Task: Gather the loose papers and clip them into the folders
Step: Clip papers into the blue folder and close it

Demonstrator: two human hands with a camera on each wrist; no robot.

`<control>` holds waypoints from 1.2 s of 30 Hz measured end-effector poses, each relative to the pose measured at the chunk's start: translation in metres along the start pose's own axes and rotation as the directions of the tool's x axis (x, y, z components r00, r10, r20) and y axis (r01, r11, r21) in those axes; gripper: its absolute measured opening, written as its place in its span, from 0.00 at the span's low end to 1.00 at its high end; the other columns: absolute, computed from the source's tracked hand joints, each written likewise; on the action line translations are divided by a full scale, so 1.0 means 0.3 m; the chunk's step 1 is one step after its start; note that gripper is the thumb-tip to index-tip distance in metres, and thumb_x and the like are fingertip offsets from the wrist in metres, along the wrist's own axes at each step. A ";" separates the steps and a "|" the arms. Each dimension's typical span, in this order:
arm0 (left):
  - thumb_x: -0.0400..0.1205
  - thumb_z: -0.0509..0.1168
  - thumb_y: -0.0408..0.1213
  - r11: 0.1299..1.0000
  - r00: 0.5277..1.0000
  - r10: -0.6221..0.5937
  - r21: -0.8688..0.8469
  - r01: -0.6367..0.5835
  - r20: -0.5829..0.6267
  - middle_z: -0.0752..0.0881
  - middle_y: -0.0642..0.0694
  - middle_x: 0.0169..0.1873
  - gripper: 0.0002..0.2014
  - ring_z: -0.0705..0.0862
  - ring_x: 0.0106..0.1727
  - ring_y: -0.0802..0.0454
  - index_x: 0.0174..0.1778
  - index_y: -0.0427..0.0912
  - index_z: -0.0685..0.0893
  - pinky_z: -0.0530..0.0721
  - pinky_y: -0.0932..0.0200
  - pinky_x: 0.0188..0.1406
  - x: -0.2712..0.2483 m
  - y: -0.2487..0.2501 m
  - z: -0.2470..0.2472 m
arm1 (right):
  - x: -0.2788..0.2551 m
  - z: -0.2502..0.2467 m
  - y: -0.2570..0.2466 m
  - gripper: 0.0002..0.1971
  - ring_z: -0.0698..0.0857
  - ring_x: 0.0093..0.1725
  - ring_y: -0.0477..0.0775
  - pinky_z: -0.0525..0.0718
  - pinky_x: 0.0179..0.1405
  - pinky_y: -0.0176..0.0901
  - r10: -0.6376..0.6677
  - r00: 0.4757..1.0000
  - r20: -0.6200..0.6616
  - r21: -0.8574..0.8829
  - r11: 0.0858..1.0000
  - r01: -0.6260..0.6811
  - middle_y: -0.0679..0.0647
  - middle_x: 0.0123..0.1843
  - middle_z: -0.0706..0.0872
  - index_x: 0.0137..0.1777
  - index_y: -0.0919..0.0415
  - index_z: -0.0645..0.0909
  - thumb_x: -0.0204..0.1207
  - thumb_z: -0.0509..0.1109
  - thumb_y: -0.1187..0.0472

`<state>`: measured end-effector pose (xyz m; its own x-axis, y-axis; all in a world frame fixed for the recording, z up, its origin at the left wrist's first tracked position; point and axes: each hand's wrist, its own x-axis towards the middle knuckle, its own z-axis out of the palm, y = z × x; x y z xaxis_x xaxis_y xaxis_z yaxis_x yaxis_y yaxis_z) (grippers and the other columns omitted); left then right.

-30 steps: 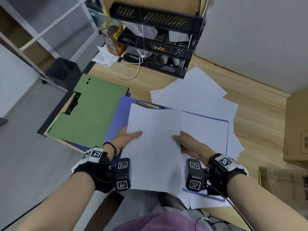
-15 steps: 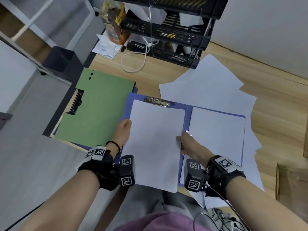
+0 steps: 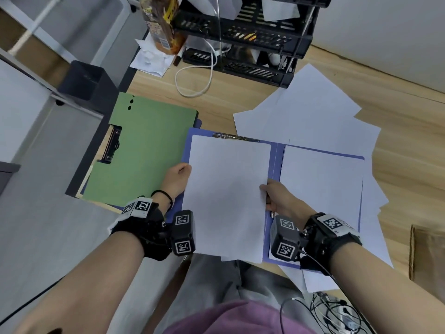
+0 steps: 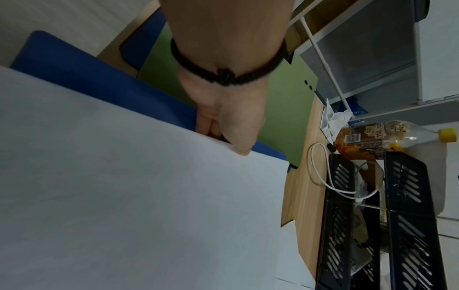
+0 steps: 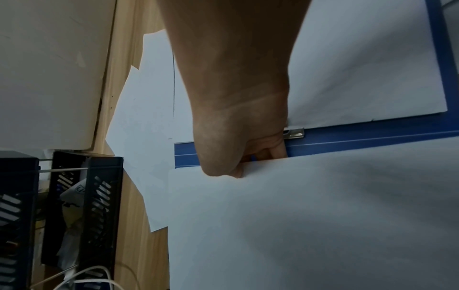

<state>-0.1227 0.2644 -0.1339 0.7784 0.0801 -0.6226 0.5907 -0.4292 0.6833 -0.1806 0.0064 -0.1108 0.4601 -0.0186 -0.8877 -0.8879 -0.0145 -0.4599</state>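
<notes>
I hold a stack of white papers [image 3: 226, 196] over the left half of an open blue folder [image 3: 274, 160]. My left hand [image 3: 179, 175] pinches the stack's left edge [image 4: 149, 206], thumb on top. My right hand [image 3: 274, 195] pinches its right edge [image 5: 310, 215], fingers underneath. The stack's top edge lies just below the folder's metal clip [image 3: 234, 136]. A white sheet [image 3: 322, 186] lies on the folder's right half. Several loose sheets [image 3: 310, 112] spread out beyond and right of the folder. A closed green folder [image 3: 144, 150] lies to the left.
A black stacked letter tray [image 3: 250, 37] stands at the back of the wooden desk [image 3: 409, 150], with a white cable [image 3: 192, 80], a bottle [image 3: 161, 22] and crumpled paper [image 3: 150, 59] beside it. A cardboard box [image 3: 428, 254] sits at the right. The desk's left edge drops to the floor.
Both hands have carried the stack forward and down, until its top edge reaches the blue folder's clip. The left thumb has slid back to the stack's left edge.
</notes>
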 end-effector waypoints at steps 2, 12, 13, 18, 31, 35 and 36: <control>0.85 0.58 0.36 1.000 1.000 -0.027 -0.003 0.027 0.001 0.78 0.44 0.33 0.10 0.75 0.41 0.49 0.39 0.44 0.81 0.80 0.50 0.48 0.010 0.002 -0.005 | 0.000 0.004 -0.009 0.14 0.84 0.40 0.59 0.87 0.47 0.55 0.008 1.000 -0.019 0.003 1.000 -0.008 0.60 0.44 0.85 0.55 0.61 0.78 0.83 0.52 0.71; 0.81 0.58 0.38 0.997 0.999 -0.050 0.067 0.049 0.013 0.77 0.38 0.34 0.08 0.74 0.38 0.48 0.37 0.43 0.79 0.84 0.42 0.48 0.003 -0.056 -0.005 | -0.005 0.014 0.023 0.18 0.83 0.37 0.56 0.83 0.39 0.47 0.010 1.000 -0.027 -0.011 1.000 -0.011 0.58 0.41 0.84 0.51 0.58 0.80 0.81 0.50 0.74; 0.82 0.58 0.36 0.997 0.999 -0.049 0.059 0.048 0.012 0.78 0.38 0.35 0.09 0.76 0.39 0.48 0.36 0.44 0.79 0.84 0.42 0.48 0.002 -0.059 -0.007 | -0.005 0.014 0.025 0.17 0.83 0.36 0.55 0.83 0.37 0.45 0.008 1.000 -0.025 -0.013 1.000 -0.009 0.57 0.40 0.84 0.51 0.59 0.79 0.81 0.50 0.74; 0.84 0.58 0.34 0.998 1.000 -0.023 0.058 0.023 -0.001 0.79 0.40 0.35 0.09 0.76 0.39 0.49 0.40 0.43 0.81 0.83 0.37 0.55 0.003 -0.039 -0.007 | 0.009 0.019 0.023 0.18 0.83 0.40 0.59 0.84 0.40 0.48 0.006 0.999 -0.031 0.007 1.000 -0.006 0.61 0.46 0.85 0.61 0.62 0.79 0.81 0.50 0.73; 0.83 0.59 0.29 0.992 0.999 0.027 -0.121 -0.031 -0.028 0.86 0.45 0.48 0.21 0.82 0.45 0.52 0.73 0.45 0.75 0.80 0.57 0.50 0.024 0.067 -0.008 | 0.014 -0.009 -0.037 0.16 0.76 0.39 0.55 0.79 0.47 0.49 -0.185 0.967 -0.174 0.008 0.982 0.189 0.57 0.43 0.77 0.68 0.57 0.66 0.82 0.58 0.68; 0.81 0.57 0.26 0.994 0.998 0.067 -0.082 -0.068 -0.015 0.85 0.46 0.63 0.23 0.82 0.57 0.53 0.74 0.43 0.76 0.78 0.68 0.46 0.018 0.088 0.002 | 0.022 0.005 -0.048 0.16 0.71 0.43 0.54 0.68 0.43 0.46 -0.270 0.944 -0.191 -0.134 0.960 0.247 0.69 0.45 0.74 0.63 0.76 0.72 0.77 0.57 0.70; 0.82 0.57 0.26 0.995 0.998 0.058 -0.086 -0.059 -0.017 0.83 0.48 0.65 0.24 0.81 0.58 0.54 0.74 0.43 0.75 0.77 0.68 0.47 0.021 0.093 0.008 | 0.031 0.007 -0.046 0.16 0.71 0.43 0.54 0.68 0.44 0.46 -0.279 0.939 -0.204 -0.139 0.957 0.254 0.76 0.48 0.76 0.61 0.79 0.73 0.75 0.57 0.71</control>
<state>-0.1018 0.2509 -0.1198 0.8148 0.0707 -0.5754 0.5598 -0.3540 0.7492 -0.1642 0.0085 -0.1128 0.6801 -0.2169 -0.7003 -0.7324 -0.1571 -0.6626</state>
